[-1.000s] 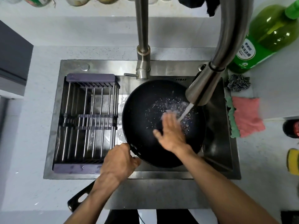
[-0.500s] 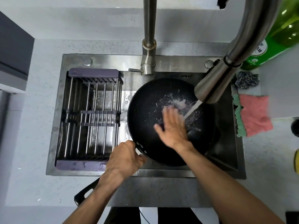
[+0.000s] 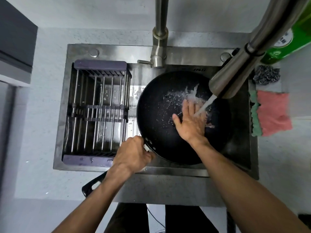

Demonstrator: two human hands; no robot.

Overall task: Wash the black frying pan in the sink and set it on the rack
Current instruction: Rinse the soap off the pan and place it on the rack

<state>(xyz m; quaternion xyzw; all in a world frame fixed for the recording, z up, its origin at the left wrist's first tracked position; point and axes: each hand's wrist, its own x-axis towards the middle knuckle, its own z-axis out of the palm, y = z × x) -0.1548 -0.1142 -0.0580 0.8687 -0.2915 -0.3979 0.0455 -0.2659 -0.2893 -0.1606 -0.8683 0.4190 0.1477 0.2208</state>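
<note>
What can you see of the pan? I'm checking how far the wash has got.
The pan is round, black and speckled, wet inside, lying in the sink beside the rack. Its handle sticks out over the counter. The left hand grips the handle near the rim; the right hand lies flat inside, where the tap water lands.
</note>
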